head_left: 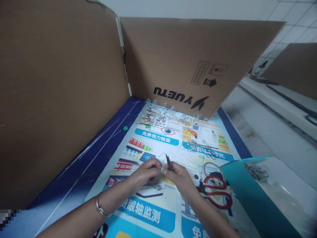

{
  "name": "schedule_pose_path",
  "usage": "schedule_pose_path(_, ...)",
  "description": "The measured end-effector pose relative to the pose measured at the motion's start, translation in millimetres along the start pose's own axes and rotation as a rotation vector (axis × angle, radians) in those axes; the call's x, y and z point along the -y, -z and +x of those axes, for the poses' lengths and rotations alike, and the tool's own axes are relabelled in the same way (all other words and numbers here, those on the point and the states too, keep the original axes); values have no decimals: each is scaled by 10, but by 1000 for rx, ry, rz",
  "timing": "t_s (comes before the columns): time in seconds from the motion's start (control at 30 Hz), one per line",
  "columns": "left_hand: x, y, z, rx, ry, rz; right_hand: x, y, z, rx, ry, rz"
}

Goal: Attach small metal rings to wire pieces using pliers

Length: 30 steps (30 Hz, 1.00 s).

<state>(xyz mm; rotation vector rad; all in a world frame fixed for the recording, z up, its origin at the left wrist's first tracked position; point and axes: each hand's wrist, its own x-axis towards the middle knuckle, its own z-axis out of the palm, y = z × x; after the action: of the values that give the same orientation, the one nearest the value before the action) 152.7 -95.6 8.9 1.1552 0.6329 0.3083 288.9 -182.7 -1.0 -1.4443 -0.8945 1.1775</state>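
Note:
My right hand (177, 176) is closed round a slim dark pointed tool (169, 162), its tip angled up and away. Close beside it, my left hand (150, 170) pinches with thumb and fingers. Whatever lies in that pinch is too small to make out. A thin pale strand (163, 154) curves just beyond the fingertips. Both hands are low over a printed poster sheet (155, 195). Near my right forearm lie red-handled scissors (218, 191). Small clear and metallic pieces (157, 187) rest under my left hand.
Cardboard panels (61, 99) stand at the left and the back (178, 56). Many small clear wire-like pieces (151, 115) lie along the back, with dark loops (210, 152) nearer. A teal-edged box (257, 195) holding metallic bits (257, 172) sits at right. A green blob (125, 128) lies left.

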Motion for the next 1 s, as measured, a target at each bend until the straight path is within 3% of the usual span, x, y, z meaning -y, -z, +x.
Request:
schedule_pose_path(0.2,29,-14,5,57,-35,23,-5,13,7,26,4,57)
schedule_pose_path(0.37,63,10,18,-14,-139,164,18,-9,-7,20,5,47)
schedule_pose_path(0.5,48,30,11,-79,-162,148,17,23,0,5,29,-50)
schedule_pose_path(0.83,-34,95,3,-203,-272,132,118,256,-14,-15,286,-1003)
schedule_pose_path(1.0,-27,118,1,-170,-349,191,147,231,-49,32,291,-1175)
